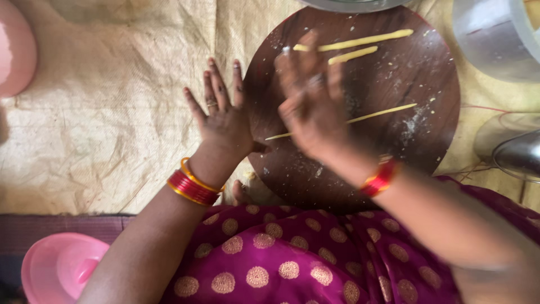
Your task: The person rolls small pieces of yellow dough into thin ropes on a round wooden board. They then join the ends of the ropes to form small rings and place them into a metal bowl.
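Rolling of thin dough strands on a round dark wooden board [394, 73]: the right hand [312, 104], fingers spread flat and gripping nothing, presses over one pale strand [382, 114] that runs out from under its palm. The left hand [222, 121], equally open and empty, steadies the board's edge at its thumb. Two more yellow strands [360, 42] lie just beyond the right fingertips; the next pass probably calls for light, even pressure, since the thin, floury strand looks fragile.

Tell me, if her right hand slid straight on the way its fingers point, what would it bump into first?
Probably the long dough strip near the far edge of the round wooden board. The right hand points that way, fingertips about at the strip's near end; motion blur hides whether they touch.
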